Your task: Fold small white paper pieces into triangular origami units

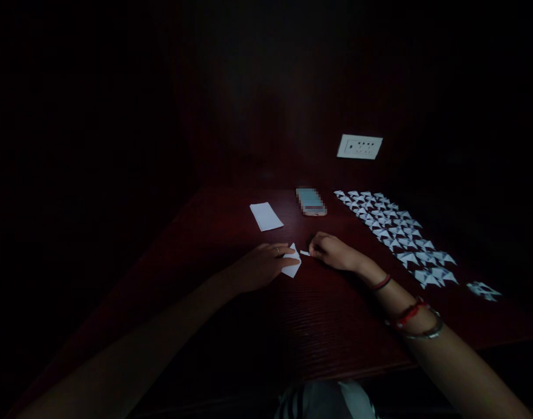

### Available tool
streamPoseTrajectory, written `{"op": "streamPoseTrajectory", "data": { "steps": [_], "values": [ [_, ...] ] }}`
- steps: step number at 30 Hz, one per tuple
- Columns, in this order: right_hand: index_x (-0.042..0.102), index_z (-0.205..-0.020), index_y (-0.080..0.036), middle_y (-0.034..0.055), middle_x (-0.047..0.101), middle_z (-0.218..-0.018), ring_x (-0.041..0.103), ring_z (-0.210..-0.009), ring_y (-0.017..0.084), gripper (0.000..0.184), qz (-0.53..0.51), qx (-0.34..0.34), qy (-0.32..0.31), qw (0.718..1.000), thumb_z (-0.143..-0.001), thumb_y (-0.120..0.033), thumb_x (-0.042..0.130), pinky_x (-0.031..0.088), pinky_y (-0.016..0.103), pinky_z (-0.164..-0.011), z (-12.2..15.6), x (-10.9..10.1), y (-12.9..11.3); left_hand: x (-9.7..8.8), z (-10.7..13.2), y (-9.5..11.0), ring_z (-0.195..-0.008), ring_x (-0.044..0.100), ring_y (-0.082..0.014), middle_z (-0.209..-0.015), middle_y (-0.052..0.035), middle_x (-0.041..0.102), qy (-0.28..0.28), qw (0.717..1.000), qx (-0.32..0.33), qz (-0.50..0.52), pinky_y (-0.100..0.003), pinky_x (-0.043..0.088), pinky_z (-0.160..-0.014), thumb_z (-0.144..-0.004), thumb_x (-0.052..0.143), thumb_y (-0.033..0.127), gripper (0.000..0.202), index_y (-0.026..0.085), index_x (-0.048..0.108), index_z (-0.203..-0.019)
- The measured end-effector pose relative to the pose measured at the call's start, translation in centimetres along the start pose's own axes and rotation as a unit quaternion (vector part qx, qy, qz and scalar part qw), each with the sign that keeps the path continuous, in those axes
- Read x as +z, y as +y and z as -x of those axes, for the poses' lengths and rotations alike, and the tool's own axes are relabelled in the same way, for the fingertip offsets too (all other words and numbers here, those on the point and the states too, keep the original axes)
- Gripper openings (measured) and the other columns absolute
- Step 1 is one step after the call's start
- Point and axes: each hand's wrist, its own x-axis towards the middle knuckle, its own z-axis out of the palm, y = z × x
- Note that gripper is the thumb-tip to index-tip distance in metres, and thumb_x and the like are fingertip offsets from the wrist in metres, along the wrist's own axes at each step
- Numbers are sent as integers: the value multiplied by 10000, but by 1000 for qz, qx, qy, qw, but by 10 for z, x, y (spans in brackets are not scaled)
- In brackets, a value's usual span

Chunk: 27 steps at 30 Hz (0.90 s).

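My left hand [261, 266] lies on the dark red table [319, 326] with its fingers pressing a small white folded paper piece [291, 265] flat. My right hand [334, 251] is just to the right of it, fingers curled in a pinch on the paper's right corner tip [305, 253]. Red bracelets and a metal bangle sit on my right wrist. The scene is very dim.
A white paper slip [266, 216] and a phone [311, 201] lie farther back on the table. Several folded white paper pieces [397, 233] run in a long row along the right side. A white wall socket [359, 146] is on the dark back wall.
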Motion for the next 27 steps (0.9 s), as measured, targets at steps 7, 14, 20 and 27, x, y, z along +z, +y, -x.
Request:
{"op": "streamPoseTrajectory", "data": {
  "steps": [7, 14, 20, 27],
  "values": [
    [580, -800, -126, 86, 597, -817, 534, -720, 145, 131, 18, 130, -7, 991, -699, -178, 515, 382, 215, -627, 5, 0, -1, -16, -6, 15, -1165, 273, -160, -1219, -9, 392, 19, 1000, -10, -12, -339, 280, -908, -846, 342, 182, 339, 263, 373, -1173],
    [617, -674, -132, 97, 628, -764, 569, -719, 163, 112, 16, 166, -29, 986, -658, -105, 508, 375, 199, -598, 7, -3, -11, -22, -10, 25, -1111, 346, -132, -1167, 10, 440, 56, 998, -16, 1, -312, 287, -907, -826, 344, 147, 325, 251, 427, -1122],
    [602, -778, -119, 83, 624, -804, 563, -732, 135, 203, 6, 195, 30, 980, -689, -57, 430, 377, 183, -628, 19, -11, 2, -20, -10, 29, -1050, 406, -141, -1095, -1, 491, 100, 995, -21, 10, -297, 310, -890, -790, 375, 105, 309, 219, 480, -1057],
    [593, -834, -123, 36, 628, -790, 564, -683, 90, 217, -51, 164, 26, 985, -683, -82, 443, 397, 142, -588, 26, -21, 8, -15, -19, 31, -1015, 427, -145, -1039, -7, 517, 129, 988, -54, 59, -291, 322, -879, -783, 369, 90, 289, 203, 520, -1002]
  ]
}}
